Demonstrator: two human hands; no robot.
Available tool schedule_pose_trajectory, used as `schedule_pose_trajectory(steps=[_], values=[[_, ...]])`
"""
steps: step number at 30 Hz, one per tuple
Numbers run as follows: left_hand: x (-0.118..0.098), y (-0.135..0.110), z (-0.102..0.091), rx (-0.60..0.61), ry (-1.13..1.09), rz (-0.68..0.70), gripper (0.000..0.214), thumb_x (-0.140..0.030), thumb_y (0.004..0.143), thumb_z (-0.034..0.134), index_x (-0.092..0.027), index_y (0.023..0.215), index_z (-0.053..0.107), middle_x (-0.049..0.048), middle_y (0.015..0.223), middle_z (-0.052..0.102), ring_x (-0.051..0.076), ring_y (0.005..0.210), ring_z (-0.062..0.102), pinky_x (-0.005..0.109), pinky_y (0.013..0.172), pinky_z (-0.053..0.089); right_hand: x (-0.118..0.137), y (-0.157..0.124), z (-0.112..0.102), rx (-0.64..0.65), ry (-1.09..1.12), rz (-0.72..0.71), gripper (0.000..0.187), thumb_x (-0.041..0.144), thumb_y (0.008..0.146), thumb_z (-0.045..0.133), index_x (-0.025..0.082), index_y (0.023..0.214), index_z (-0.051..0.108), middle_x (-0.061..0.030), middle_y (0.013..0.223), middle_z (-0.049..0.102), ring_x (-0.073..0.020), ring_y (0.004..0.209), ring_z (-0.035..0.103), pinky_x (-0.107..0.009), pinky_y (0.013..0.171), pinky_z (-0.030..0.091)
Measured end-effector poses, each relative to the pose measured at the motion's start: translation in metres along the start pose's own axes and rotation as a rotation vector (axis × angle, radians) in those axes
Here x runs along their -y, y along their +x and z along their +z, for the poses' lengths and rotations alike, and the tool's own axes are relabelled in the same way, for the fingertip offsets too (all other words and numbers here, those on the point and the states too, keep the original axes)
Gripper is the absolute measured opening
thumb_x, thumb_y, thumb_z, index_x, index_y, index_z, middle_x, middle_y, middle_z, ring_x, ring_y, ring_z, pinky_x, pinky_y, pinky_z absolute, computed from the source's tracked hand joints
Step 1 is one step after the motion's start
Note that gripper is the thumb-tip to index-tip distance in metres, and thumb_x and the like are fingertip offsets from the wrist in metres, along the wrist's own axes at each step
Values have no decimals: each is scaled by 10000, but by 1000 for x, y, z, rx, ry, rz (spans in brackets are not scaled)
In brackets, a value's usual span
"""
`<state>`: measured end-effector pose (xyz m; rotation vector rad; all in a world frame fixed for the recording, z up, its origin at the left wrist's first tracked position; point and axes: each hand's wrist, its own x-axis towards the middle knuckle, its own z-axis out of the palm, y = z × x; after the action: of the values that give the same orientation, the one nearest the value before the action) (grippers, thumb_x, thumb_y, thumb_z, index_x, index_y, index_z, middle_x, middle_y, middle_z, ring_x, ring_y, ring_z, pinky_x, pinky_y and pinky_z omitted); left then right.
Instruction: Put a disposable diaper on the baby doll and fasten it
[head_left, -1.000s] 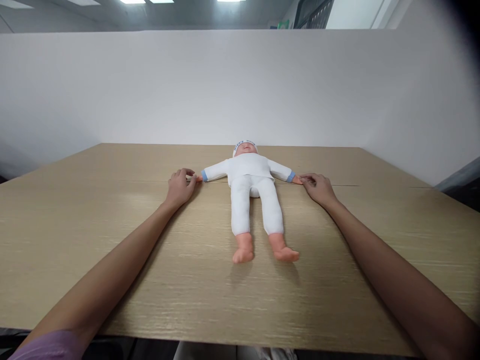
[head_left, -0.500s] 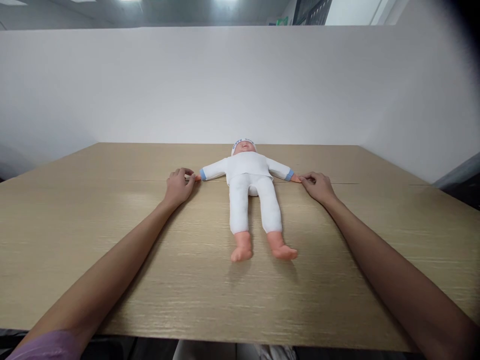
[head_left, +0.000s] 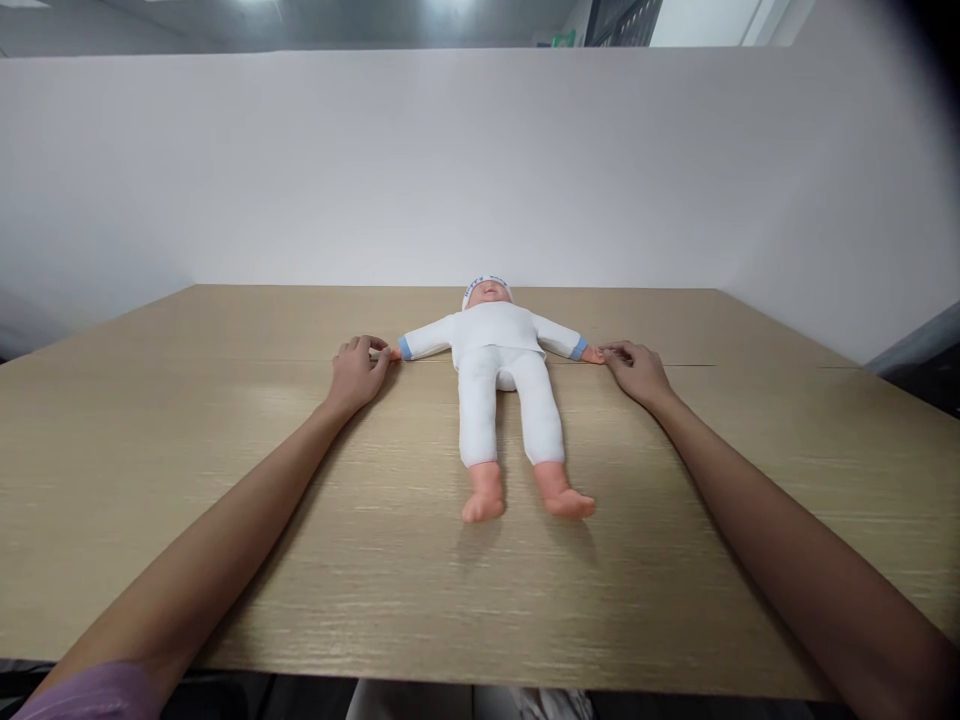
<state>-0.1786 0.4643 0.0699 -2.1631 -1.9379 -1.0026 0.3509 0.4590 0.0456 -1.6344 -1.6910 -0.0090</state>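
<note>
A baby doll [head_left: 499, 350] in a white top and trousers with blue cuffs lies on its back on the wooden table [head_left: 360, 580]. Its head, in a white printed cap, points away from me and its bare feet point toward me. Both doll arms are stretched out sideways. My left hand [head_left: 360, 370] pinches the doll's hand on the left side, fingers curled round it. On the other side, my right hand [head_left: 636, 370] has its fingertips closed on the doll's other hand. Both wrists rest low by the tabletop.
Behind the table rises a white partition [head_left: 450, 170], with a matching panel on the right. A seam crosses the tabletop near the doll's arms. The table's front edge lies close to me, above my lap.
The view tilts very slightly. My right fingertips have shifted a little outward along the doll's hand; the doll and my left hand stay in place.
</note>
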Motion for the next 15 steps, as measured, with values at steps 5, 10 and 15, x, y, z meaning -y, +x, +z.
schedule_pose_trajectory(steps=[5, 10, 15], values=[[0, -1, 0, -16, -14, 25, 328, -444, 1004, 467, -201, 1070, 677, 130, 1187, 715, 333, 1117, 610, 484, 1017, 445, 2, -1, -1, 2, -24, -10, 285, 366, 906, 600, 184, 1006, 796, -140, 1026, 795, -294, 950, 692, -460, 928, 534], [4, -1, 3, -14, 5, 25, 361, -461, 1004, 470, -206, 1109, 704, 138, 1247, 702, 353, 1172, 579, 500, 1054, 428, 1, 0, -2, -4, -62, -3, 292, 407, 900, 609, 188, 944, 796, -135, 952, 784, -296, 897, 673, -467, 904, 522], [6, -2, 6, 35, 58, 1, 404, -509, 1002, 476, -230, 1138, 735, 164, 1263, 692, 408, 1228, 537, 555, 1040, 425, 2, 0, -1, -8, -80, -14, 275, 414, 895, 610, 204, 906, 788, -122, 923, 778, -291, 883, 667, -466, 926, 509]])
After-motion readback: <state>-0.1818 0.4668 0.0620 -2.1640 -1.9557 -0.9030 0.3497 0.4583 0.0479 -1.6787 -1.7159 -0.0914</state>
